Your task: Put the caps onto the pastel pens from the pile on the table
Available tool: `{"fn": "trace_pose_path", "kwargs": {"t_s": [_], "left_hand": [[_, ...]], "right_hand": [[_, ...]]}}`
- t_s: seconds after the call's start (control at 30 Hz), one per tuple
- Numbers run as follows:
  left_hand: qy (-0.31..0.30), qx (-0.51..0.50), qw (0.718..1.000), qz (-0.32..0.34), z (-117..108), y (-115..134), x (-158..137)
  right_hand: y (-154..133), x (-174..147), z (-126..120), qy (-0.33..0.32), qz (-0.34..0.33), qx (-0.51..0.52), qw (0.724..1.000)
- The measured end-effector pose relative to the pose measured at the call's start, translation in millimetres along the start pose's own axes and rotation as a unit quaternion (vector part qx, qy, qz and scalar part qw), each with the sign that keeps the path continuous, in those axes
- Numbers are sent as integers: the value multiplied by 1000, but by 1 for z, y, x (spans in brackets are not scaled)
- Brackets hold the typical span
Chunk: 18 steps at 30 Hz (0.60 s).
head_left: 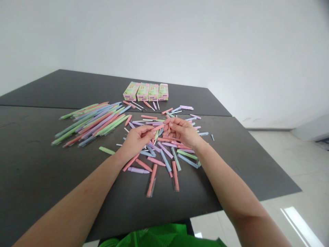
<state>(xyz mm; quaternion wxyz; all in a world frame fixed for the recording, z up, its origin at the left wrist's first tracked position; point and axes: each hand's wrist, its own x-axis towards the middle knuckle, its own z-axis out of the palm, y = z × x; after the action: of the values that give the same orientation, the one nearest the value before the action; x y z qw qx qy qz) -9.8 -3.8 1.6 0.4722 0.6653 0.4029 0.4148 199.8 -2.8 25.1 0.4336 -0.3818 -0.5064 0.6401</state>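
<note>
Over a scattered heap of pen parts, my left hand (138, 139) is closed in a pinch on a coral pen barrel (158, 127) that points to the right. My right hand (183, 130) meets its far end, fingertips closed on the same coral piece; whether a separate small part sits in those fingers is hidden. Beneath both hands lie loose pink, purple, blue and green pen parts (165, 151), with thin white refills among them. Closest to me, two coral pieces (152, 178) lie with clear plastic at their ends.
To the left is a pile of long pens (92, 123) in several colours. Small pink-and-green boxes (153, 92) stand in a row at the back, with a few pen parts before them. The dark table (244, 164) ends on the right above a pale floor.
</note>
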Motion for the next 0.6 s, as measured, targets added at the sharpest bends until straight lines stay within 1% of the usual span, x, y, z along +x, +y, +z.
{"fn": "trace_pose_path", "kwargs": {"t_s": [0.07,0.13,0.2,0.23,0.33,0.4,0.47,0.5,0.6], "left_hand": [[1,19,1000,6,0,-2,1],[20,40,999,13,0,-4,2],[35,55,998,14,0,-5,3],[36,59,998,13,0,-6,3],[32,57,998,12,0,-6,2],[34,51,998,9,0,-5,2],[33,44,998,5,1,-5,2],[30,42,999,4,1,-5,2],[24,38,999,5,1,-5,3]], "right_hand": [[2,3,-6,47,-26,-51,997],[6,6,-12,110,-47,-140,983],[10,9,-17,149,-63,-269,949],[11,10,-18,152,-70,-343,924],[17,14,-17,118,-96,-524,838],[20,17,-15,84,-100,-593,795],[22,20,-14,65,-95,-633,765],[23,21,-14,60,-92,-647,755],[23,21,-19,52,-80,-663,743]]}}
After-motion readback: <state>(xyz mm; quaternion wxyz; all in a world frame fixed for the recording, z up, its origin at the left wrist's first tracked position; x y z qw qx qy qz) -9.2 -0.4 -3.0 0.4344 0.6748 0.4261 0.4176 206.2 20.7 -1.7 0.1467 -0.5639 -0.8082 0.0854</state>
